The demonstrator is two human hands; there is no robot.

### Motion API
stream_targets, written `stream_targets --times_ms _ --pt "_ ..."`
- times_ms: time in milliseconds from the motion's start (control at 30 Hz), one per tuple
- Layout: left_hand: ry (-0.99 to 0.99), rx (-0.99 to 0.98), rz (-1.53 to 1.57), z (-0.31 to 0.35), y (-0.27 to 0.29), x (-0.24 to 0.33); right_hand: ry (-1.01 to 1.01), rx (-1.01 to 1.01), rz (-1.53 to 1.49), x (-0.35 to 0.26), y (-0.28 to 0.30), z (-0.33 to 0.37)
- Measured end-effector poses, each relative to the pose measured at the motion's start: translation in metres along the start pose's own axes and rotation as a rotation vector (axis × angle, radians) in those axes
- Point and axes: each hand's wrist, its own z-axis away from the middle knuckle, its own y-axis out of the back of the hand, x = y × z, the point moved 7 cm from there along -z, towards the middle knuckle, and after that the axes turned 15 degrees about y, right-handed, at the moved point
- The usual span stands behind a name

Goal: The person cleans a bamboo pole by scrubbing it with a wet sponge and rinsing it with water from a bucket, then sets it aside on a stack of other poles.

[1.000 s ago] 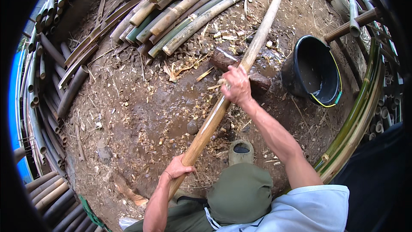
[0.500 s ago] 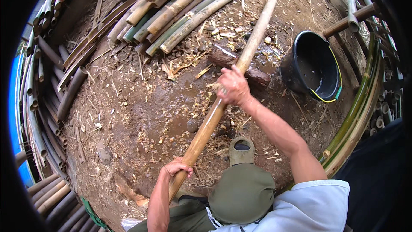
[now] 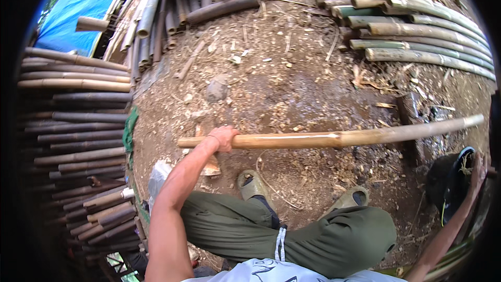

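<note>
A long pale-brown bamboo pole (image 3: pixel 308 140) lies nearly level across the view, its right part over a dark wet log (image 3: pixel 413 109). Near the pole's left end, my left hand (image 3: pixel 224 138) is closed around it. My right hand (image 3: pixel 478 169) is off the pole, far right, at the rim of a black bucket (image 3: pixel 437 183). A tuft of straw-like fibre (image 3: pixel 466 163) shows against its fingers, which seem closed on it; the edge of the view blurs them. What the bucket holds is mostly hidden.
Bamboo poles (image 3: pixel 428 39) lie stacked at the far right, and more bamboo (image 3: pixel 88 136) is piled along the left. Wood chips litter the wet dirt floor (image 3: pixel 292 94). A blue tarp (image 3: pixel 83 10) hangs at the upper left. My shoes (image 3: pixel 255 185) are below the pole.
My right hand has left the middle of the pole and moved to the bucket. My left hand still grips the pole's near end. The whole view has turned, so the pole now runs crosswise.
</note>
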Motion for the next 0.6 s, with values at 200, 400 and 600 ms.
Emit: stream_targets --times_ms 200,400,600 --pt "-0.017 0.065 0.082 0.009 -0.015 0.065 -0.776 -0.477 -0.809 -0.045 -0.091 0.125" --pt "-0.222 0.31 0.15 0.016 -0.012 0.161 -0.388 -0.952 -0.597 -0.128 -0.146 0.144" --pt "-0.251 -0.274 0.445 0.008 -0.015 0.137 -0.717 -0.075 -1.807 -0.219 -0.021 0.042"
